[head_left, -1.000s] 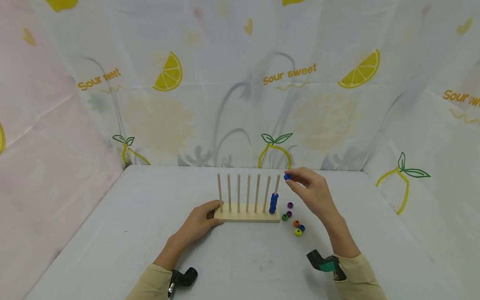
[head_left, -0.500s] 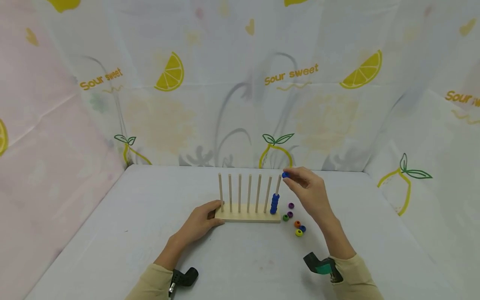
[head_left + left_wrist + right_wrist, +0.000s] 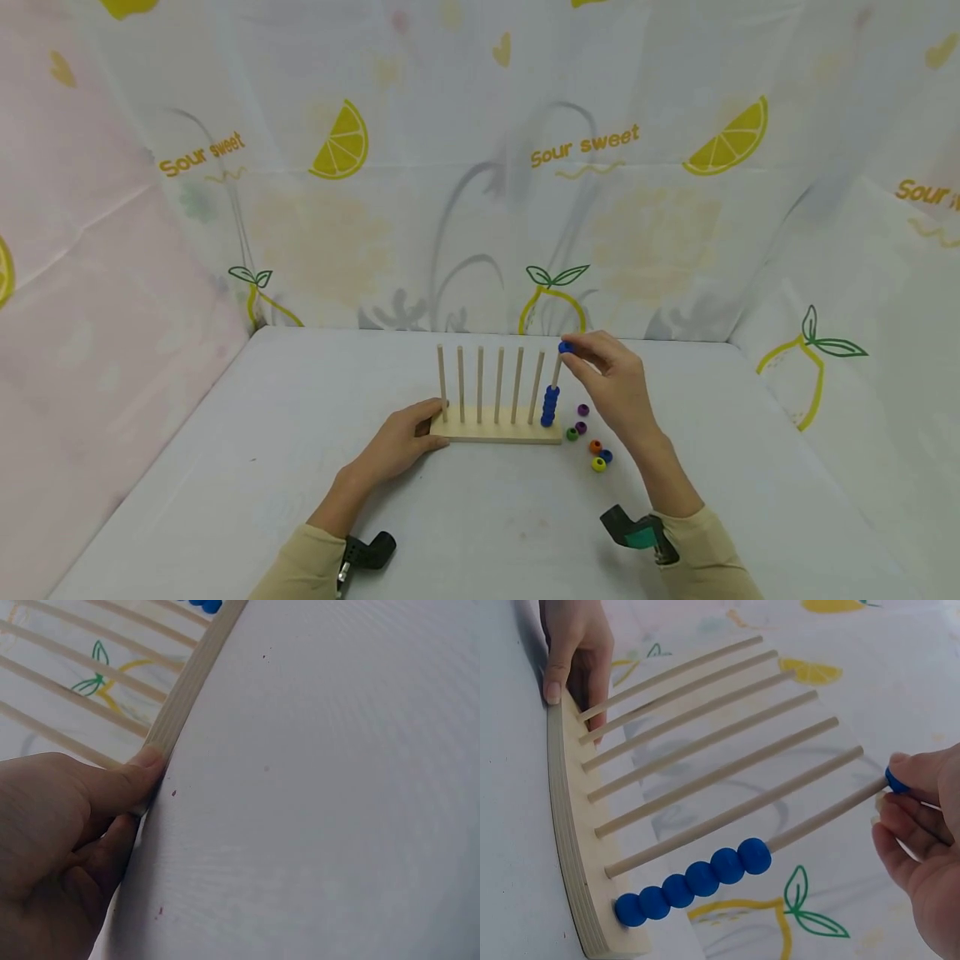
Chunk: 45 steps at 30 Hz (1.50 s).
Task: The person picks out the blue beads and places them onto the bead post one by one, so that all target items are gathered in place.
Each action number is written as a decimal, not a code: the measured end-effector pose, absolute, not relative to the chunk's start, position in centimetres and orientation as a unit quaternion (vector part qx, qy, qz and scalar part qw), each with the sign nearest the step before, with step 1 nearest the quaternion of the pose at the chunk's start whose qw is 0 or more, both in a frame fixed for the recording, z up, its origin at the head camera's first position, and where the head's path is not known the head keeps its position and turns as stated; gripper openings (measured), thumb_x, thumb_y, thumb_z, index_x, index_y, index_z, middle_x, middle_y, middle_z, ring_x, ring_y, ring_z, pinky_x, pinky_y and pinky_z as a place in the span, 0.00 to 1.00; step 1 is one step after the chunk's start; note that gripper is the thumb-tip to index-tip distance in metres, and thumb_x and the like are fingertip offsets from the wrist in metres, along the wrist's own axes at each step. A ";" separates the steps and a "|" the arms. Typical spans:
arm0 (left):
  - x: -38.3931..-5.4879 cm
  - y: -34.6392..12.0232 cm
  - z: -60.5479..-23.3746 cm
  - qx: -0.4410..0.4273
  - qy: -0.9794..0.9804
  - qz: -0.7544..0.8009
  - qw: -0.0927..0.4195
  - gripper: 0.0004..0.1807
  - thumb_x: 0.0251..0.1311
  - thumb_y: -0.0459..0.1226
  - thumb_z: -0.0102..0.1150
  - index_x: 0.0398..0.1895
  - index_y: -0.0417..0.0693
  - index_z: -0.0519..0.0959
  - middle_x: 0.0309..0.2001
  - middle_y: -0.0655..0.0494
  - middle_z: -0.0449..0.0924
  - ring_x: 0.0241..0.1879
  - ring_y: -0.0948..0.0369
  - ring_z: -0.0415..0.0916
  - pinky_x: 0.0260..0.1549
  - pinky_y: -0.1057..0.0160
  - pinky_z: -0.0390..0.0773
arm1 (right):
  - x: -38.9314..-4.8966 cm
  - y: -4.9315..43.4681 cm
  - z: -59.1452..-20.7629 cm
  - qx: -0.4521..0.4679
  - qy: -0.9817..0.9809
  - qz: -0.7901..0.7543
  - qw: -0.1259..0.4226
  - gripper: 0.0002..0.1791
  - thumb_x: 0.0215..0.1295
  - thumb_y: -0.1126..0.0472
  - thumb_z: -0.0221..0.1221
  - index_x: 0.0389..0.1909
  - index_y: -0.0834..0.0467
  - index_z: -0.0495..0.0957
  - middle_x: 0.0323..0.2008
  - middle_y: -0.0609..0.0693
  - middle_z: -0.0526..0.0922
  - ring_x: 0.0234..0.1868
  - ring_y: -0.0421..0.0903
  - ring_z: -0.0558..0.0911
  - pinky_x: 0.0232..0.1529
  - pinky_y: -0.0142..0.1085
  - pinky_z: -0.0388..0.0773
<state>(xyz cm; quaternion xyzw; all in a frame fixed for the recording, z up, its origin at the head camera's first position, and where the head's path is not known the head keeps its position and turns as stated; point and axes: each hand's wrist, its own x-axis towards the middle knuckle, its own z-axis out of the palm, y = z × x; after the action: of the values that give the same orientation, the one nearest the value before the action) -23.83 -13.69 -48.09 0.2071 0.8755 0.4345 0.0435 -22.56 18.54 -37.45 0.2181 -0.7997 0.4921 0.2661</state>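
A wooden peg rack (image 3: pixel 495 433) with several upright pegs stands on the table. My left hand (image 3: pixel 401 442) grips the left end of its base, thumb at the front edge in the left wrist view. Several blue beads (image 3: pixel 702 879) are stacked at the foot of the rightmost peg (image 3: pixel 829 815). My right hand (image 3: pixel 613 379) pinches another blue bead (image 3: pixel 566 347) between thumb and fingers, right at the top of that peg. In the right wrist view the pinched bead (image 3: pixel 896 780) meets the peg's tip and is partly hidden by the fingers.
Loose beads lie on the white table right of the rack: two purple, a green bead (image 3: pixel 572 434), an orange bead (image 3: pixel 596 447), a blue bead (image 3: pixel 606 457) and a yellow bead (image 3: pixel 598 465). A lemon-printed cloth (image 3: pixel 420 225) hangs behind the table.
My right hand has moved slightly left with the blue bead, from beside the rightmost peg to its tip. My left hand keeps its grip on the base.
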 end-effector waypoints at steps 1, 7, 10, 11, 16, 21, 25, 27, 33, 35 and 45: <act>-23.8 -13.7 -48.1 0.206 0.876 0.433 0.045 0.34 0.62 0.37 0.66 0.72 0.47 0.67 0.70 0.48 0.69 0.66 0.54 0.73 0.62 0.57 0.77 | -22.5 18.5 -37.4 0.216 -0.800 0.491 0.267 0.14 0.64 0.69 0.64 0.50 0.62 0.83 0.41 0.54 0.83 0.45 0.31 0.80 0.54 0.20 0.78; -23.7 -13.7 -47.7 0.196 0.882 0.427 0.048 0.34 0.62 0.38 0.66 0.72 0.48 0.67 0.71 0.49 0.69 0.67 0.55 0.72 0.64 0.56 0.75 | -22.4 18.1 -37.2 0.212 -0.806 0.481 0.274 0.13 0.64 0.68 0.64 0.50 0.62 0.83 0.42 0.54 0.84 0.45 0.32 0.80 0.54 0.20 0.78; -23.7 -13.7 -47.6 0.196 0.883 0.424 0.048 0.34 0.62 0.38 0.66 0.72 0.49 0.68 0.71 0.50 0.69 0.67 0.55 0.72 0.63 0.55 0.75 | -22.5 18.1 -37.2 0.212 -0.807 0.479 0.274 0.13 0.64 0.68 0.64 0.50 0.62 0.83 0.42 0.54 0.84 0.44 0.31 0.80 0.54 0.19 0.77; -23.7 -13.7 -47.6 0.197 0.883 0.423 0.048 0.34 0.62 0.38 0.66 0.72 0.49 0.68 0.70 0.50 0.69 0.67 0.55 0.72 0.63 0.55 0.75 | -22.5 18.0 -37.3 0.211 -0.806 0.480 0.273 0.13 0.64 0.68 0.64 0.50 0.62 0.83 0.42 0.54 0.84 0.44 0.31 0.80 0.54 0.19 0.77; -23.7 -13.6 -47.7 0.195 0.882 0.426 0.048 0.34 0.62 0.38 0.66 0.72 0.48 0.67 0.71 0.48 0.69 0.67 0.54 0.72 0.63 0.55 0.76 | -22.7 17.9 -37.5 0.205 -0.807 0.488 0.261 0.13 0.65 0.66 0.64 0.50 0.60 0.83 0.42 0.54 0.84 0.44 0.33 0.80 0.54 0.18 0.77; -23.8 -13.6 -47.8 0.194 0.881 0.430 0.047 0.35 0.62 0.38 0.66 0.72 0.47 0.67 0.71 0.48 0.69 0.66 0.54 0.72 0.62 0.55 0.76 | -22.7 17.9 -37.7 0.191 -0.821 0.477 0.249 0.13 0.65 0.65 0.64 0.50 0.58 0.84 0.42 0.52 0.84 0.44 0.37 0.80 0.53 0.17 0.76; -23.8 -13.6 -47.8 0.191 0.880 0.433 0.047 0.34 0.62 0.37 0.67 0.72 0.47 0.68 0.70 0.48 0.69 0.67 0.54 0.72 0.63 0.55 0.76 | -22.8 18.0 -37.8 0.182 -0.833 0.468 0.233 0.13 0.65 0.65 0.64 0.50 0.58 0.84 0.43 0.53 0.84 0.44 0.40 0.81 0.52 0.17 0.76; -23.8 -13.6 -47.8 0.191 0.879 0.434 0.047 0.34 0.61 0.37 0.67 0.72 0.47 0.68 0.71 0.48 0.69 0.67 0.54 0.72 0.63 0.55 0.76 | -22.7 18.1 -37.8 0.178 -0.836 0.469 0.223 0.13 0.65 0.65 0.64 0.50 0.59 0.84 0.43 0.53 0.84 0.44 0.41 0.81 0.52 0.16 0.76; -23.7 -13.5 -47.8 0.186 0.882 0.431 0.041 0.34 0.61 0.37 0.67 0.71 0.47 0.68 0.70 0.48 0.69 0.66 0.54 0.72 0.62 0.55 0.76 | -22.7 18.5 -38.0 0.177 -0.836 0.479 0.199 0.12 0.65 0.64 0.64 0.50 0.58 0.84 0.44 0.53 0.85 0.44 0.38 0.81 0.49 0.16 0.77; -23.7 -13.5 -47.9 0.182 0.882 0.433 0.040 0.34 0.61 0.37 0.67 0.71 0.48 0.69 0.70 0.48 0.70 0.66 0.54 0.73 0.62 0.56 0.77 | -22.7 18.6 -38.1 0.180 -0.835 0.484 0.191 0.12 0.65 0.65 0.64 0.49 0.59 0.84 0.44 0.53 0.85 0.43 0.39 0.82 0.48 0.18 0.78; -23.6 -13.5 -47.8 0.189 0.878 0.439 0.041 0.34 0.61 0.36 0.67 0.71 0.48 0.69 0.69 0.49 0.72 0.63 0.56 0.75 0.59 0.58 0.79 | -23.0 19.0 -38.4 0.193 -0.843 0.478 0.154 0.10 0.65 0.66 0.64 0.46 0.61 0.84 0.43 0.54 0.86 0.41 0.42 0.82 0.44 0.21 0.80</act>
<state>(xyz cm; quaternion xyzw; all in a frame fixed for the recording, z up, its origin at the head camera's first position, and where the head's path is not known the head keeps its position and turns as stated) -23.64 -13.48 -47.85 0.1890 0.8775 0.4388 0.0412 -23.01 19.03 -38.44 0.1934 -0.8428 0.4782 0.1535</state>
